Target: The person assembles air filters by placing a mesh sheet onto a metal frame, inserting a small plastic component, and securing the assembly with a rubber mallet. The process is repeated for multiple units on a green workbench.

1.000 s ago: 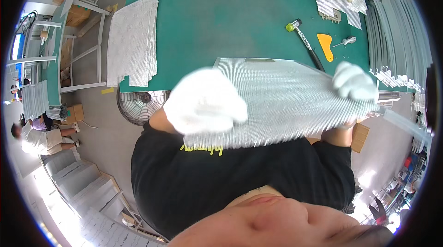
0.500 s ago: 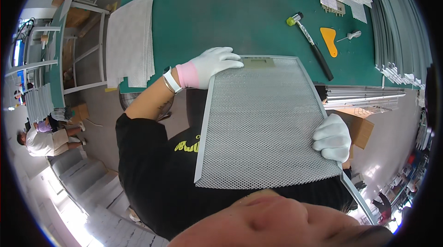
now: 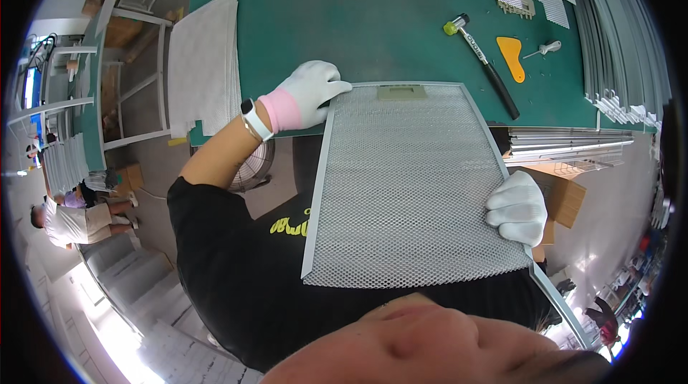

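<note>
A silver mesh filter panel with grey metal edge strips lies tilted between my body and the bench edge. My left hand, in a white glove with a pink cuff, is closed at its far left corner, fingers curled and one digit on the corner. My right hand, also gloved in white, is wrapped over the right edge with its fingers folded onto the mesh. A metal strip runs outward from the panel's near right corner. Set in the far end is a small olive-grey rectangular latch.
On the green bench lie a mallet, a yellow scraper and a screwdriver. White mesh sheets are stacked at left, and grey metal strips at right. A cardboard box stands below the bench, right.
My left hand has slid left from the panel's far edge to its corner, and its fingers have curled in. My right hand keeps its grip; the panel has barely moved.
</note>
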Demonstrator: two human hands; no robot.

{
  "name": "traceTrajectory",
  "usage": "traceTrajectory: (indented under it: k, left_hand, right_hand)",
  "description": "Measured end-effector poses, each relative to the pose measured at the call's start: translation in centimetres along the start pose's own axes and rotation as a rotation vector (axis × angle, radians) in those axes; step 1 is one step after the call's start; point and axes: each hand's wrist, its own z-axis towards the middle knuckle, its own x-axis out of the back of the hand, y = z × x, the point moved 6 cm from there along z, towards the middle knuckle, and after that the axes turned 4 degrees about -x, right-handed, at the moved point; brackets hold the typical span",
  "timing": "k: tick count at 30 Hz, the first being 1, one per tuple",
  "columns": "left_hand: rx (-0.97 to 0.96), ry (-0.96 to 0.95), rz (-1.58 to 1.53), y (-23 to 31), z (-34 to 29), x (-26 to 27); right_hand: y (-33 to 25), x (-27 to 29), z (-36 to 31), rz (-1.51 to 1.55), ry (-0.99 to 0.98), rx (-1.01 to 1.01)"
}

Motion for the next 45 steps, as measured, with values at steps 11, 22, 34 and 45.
traceTrajectory:
  k: [11, 22, 34, 45]
  left_hand:
    - [-0.764, 0.433, -0.418, 13.7, -2.1, 13.4]
    - [-0.703, 1.001, -0.433, 11.2, 0.6, 13.9]
    - [-0.525, 0.221, -0.624, 12.6, -1.2, 4.5]
    - [0.304, 0.071, 0.097, 1.7, 0.0, -1.6]
  right_hand:
    - [1.5, 1.1, 4.5, -0.080, -0.097, 0.012]
    - [5.3, 1.8, 5.7, -0.051, 0.096, -0.199]
    - [0.8, 0.9, 0.5, 0.157, -0.257, 0.086]
    - [0.1, 0.3, -2.7, 0.125, -0.186, 0.093]
